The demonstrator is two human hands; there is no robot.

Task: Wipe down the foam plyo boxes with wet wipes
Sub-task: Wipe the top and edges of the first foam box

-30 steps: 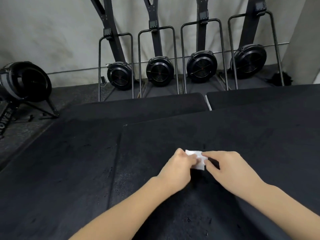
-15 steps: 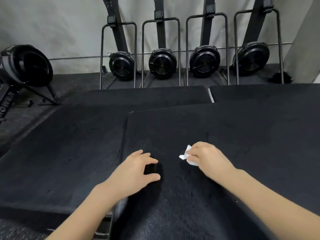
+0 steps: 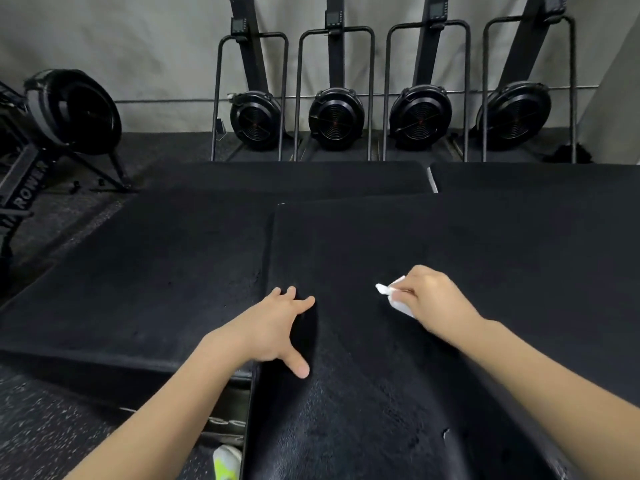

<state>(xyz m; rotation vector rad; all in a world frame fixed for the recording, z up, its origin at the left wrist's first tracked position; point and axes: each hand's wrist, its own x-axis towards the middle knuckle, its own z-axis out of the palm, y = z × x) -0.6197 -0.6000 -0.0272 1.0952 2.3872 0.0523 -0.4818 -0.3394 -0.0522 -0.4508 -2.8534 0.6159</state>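
The near box (image 3: pixel 433 271) lies directly below the person, its black top filling the lower right of the view, so both arms reach it without stretching. A lower box (image 3: pixel 156 271) sits touching its left edge, and two more boxes (image 3: pixel 294 176) lie beyond, toward the wall where four fan machines (image 3: pixel 336 119) stand upright in a row.

The wipe (image 3: pixel 393 299) is in the right hand (image 3: pixel 433 299), bunched small rather than spread flat; judging by that, the person wants a firm pad to press and rub with. The fingers curl round it, and only a white corner and a lower fold stick out on the hand's left side. The wipe looks to be on or just above the box top; contact cannot be told for sure.

The left hand (image 3: pixel 277 330) holds nothing. Its fingers are spread and nearly straight, thumb splayed toward the person, palm down over the near box's left edge. It probably braces the body or steadies the box while the other hand scrubs.

The wiping seems only to be starting here, since no damp streak shows on the dark top.
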